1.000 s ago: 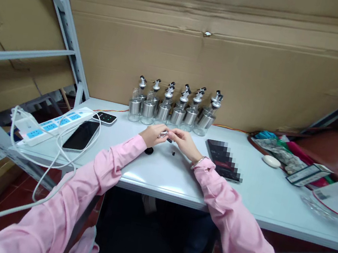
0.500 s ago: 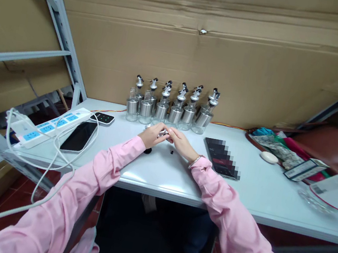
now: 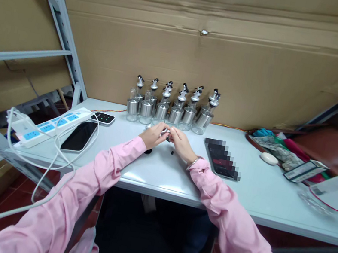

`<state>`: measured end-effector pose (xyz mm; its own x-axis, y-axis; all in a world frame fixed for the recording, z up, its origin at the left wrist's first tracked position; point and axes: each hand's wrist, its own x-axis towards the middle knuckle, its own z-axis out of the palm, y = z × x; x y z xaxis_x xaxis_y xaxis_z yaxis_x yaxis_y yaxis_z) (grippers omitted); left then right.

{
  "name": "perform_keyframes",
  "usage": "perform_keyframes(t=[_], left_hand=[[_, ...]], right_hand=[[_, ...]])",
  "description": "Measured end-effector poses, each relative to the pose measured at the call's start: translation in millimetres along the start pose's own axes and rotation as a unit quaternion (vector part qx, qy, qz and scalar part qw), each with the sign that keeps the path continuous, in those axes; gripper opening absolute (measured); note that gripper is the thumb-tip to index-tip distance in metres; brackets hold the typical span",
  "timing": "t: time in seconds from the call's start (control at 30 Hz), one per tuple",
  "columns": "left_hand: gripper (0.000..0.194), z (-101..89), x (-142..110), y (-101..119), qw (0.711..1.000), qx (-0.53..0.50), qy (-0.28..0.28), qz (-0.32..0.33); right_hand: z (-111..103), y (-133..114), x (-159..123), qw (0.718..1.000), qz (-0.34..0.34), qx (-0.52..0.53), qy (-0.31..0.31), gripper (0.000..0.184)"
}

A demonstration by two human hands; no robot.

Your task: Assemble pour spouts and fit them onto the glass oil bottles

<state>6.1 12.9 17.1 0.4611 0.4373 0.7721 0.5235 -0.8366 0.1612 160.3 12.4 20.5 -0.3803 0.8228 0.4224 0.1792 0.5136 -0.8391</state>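
Note:
My left hand (image 3: 154, 135) and my right hand (image 3: 181, 142) meet over the table in front of the bottles. Between their closed fingertips is a small silver pour spout (image 3: 166, 131), partly covered by the fingers. A round black piece (image 3: 148, 151) lies just below my left hand, and a tiny black part (image 3: 172, 153) lies under my right. Behind stand two rows of glass bottles with steel sleeves (image 3: 175, 114); most carry silver spouts with black levers. Two at the front left, including this bare-necked bottle (image 3: 146, 109), have none.
To the left are a white power strip (image 3: 53, 125) with looping cables, a black phone (image 3: 79, 136) and a small white device (image 3: 102, 118). A dark, partly pixelated phone (image 3: 220, 158) lies right of my hands. Farther right are a white oval object (image 3: 269, 158) and a small box (image 3: 306, 170).
My fingers have shifted slightly around the pour spout, and a dark part of it now shows beneath them. The bottles and the things on the table stay in place.

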Motion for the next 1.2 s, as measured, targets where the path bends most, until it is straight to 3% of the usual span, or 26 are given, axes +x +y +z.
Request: perform_keyframes(t=[0.33, 0.53, 0.87, 1.2], left_hand=[[0.008, -5.7, -0.6, 1.5, 0.999, 0.030, 0.001, -0.018], [0.006, -8.7, -0.6, -0.1, 0.997, 0.078, -0.024, 0.003], [0.012, -3.2, -3.3, -6.3, 0.987, 0.119, -0.102, 0.019], [0.016, -0.8, -4.0, -7.4, 0.985, 0.131, -0.099, 0.042]], right_hand=[[-0.6, -5.4, -1.4, 1.000, -0.013, -0.009, -0.012, 0.040], [-4.9, -6.0, -2.3, 1.000, -0.004, 0.000, -0.013, 0.016], [-5.6, -4.5, -1.9, 0.999, 0.021, -0.032, -0.034, 0.011], [-6.5, 0.7, -0.2, 0.998, 0.011, -0.048, -0.042, 0.018]])
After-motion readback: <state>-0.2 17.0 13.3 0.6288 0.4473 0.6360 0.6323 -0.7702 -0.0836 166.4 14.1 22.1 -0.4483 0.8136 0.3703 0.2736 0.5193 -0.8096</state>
